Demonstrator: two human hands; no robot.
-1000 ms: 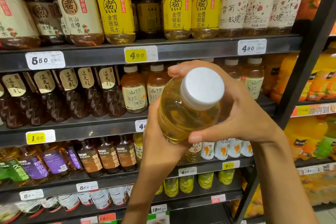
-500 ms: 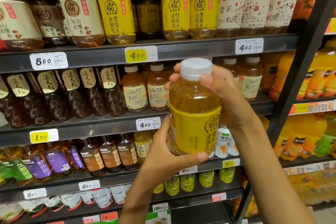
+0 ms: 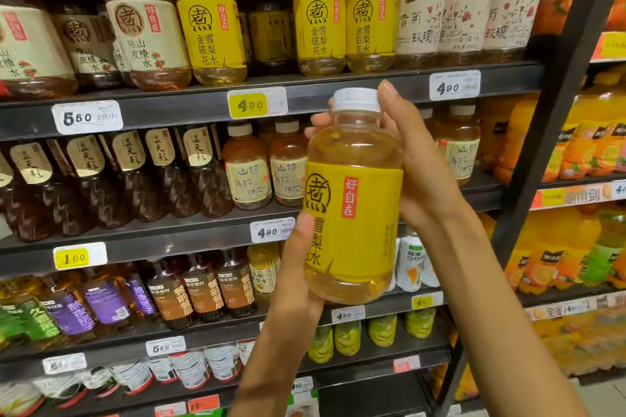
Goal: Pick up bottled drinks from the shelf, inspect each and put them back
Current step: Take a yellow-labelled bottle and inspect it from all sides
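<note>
Two hands on one bottle (image 3: 352,200), held upright in front of the shelves (image 3: 305,98). The left hand (image 3: 298,267) grips it low, thumb across the yellow label, and the right hand (image 3: 416,166) wraps round behind it, fingers up by the white cap (image 3: 355,100). Behind, matching yellow bottles (image 3: 320,20) line the top shelf above a 4.90 price tag (image 3: 250,105).
</note>
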